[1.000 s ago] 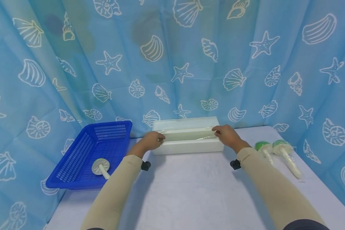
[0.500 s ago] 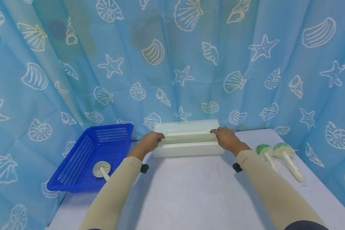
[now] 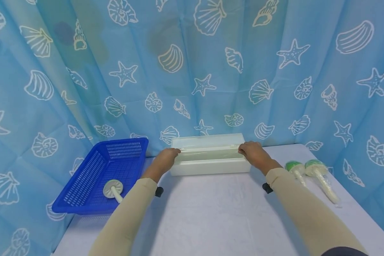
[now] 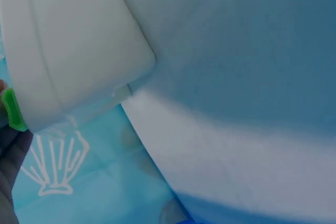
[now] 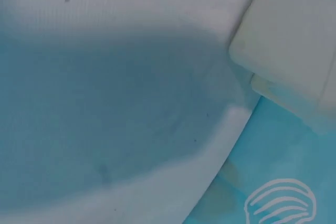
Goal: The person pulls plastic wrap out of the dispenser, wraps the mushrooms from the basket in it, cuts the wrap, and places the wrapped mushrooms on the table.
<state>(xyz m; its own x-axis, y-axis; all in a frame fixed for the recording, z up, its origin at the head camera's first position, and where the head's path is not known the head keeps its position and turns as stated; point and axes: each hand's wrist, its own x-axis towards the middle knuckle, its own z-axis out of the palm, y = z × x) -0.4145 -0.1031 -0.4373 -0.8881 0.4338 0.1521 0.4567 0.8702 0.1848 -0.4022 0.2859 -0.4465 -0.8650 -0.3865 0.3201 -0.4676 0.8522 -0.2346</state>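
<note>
Head view, left to right: left hand [image 3: 164, 161] at left end of white box [image 3: 211, 168], fingers bent and pinching that end; left wrist view has its fingers against a green tab [image 4: 13, 110] on the box. White box sits straight ahead, between both hands, long axis running left-right, crosswise to the forearms. Opening faces up along its length, pale panel raised behind it; contents too faint to tell. Right hand [image 3: 256, 155] pinches the right end, fingers curled at the rim; right wrist view shows only a box corner, no fingers, so exact finger placement can't be told. Neither hand is nearer, both touch.

Surface, left to right: blue basket [image 3: 58, 206] at table's left edge, seems to overhang it, one mushroom-shaped piece [image 3: 113, 188] inside, stem toward the left sleeve. White table [image 3: 211, 213] runs in front of the box, between the forearms. Two green-topped mushroom shapes [image 3: 316, 169] lie beyond the right forearm, side by side, apparently film-wrapped. Blue shell-print curtain [image 3: 140, 89] hangs close behind the box, so little room at the back.
</note>
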